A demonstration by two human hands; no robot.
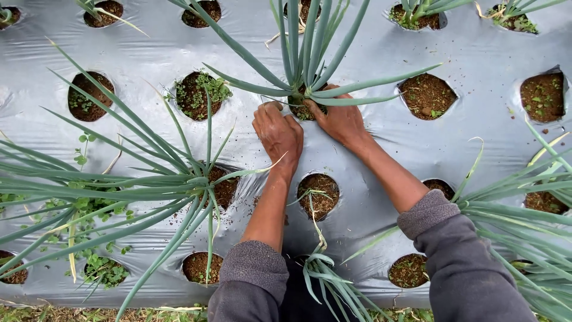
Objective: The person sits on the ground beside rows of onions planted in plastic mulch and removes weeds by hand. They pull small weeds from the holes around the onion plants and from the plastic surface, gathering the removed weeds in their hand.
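We look down on a bed covered in silvery plastic sheet (369, 42), punched with round holes that show brown soil; a strip of grass runs along the near edge. Outdoors, in flat daylight.

A large onion clump (196, 182) spreads its long leaves over the left half, and another clump (524, 203) fans in from the right. Small weeds (205, 89) fill the hole left of our hands, and a bare hole (427, 95) lies to the right. A smaller plant (322, 268) grows near, between our grey sleeves (459, 262), with a soil hole (319, 194) just beyond it.

The onion plant (304, 53) stands in the far middle hole, its leaves rising toward the far edge and drooping sideways over our fingers. Our left hand (278, 132) and right hand (341, 119) meet at its base, one on each side, fingers curled down at the hole's rim. Whether either hand actually grips anything, we cannot tell; the fingertips are hidden among leaves and soil.
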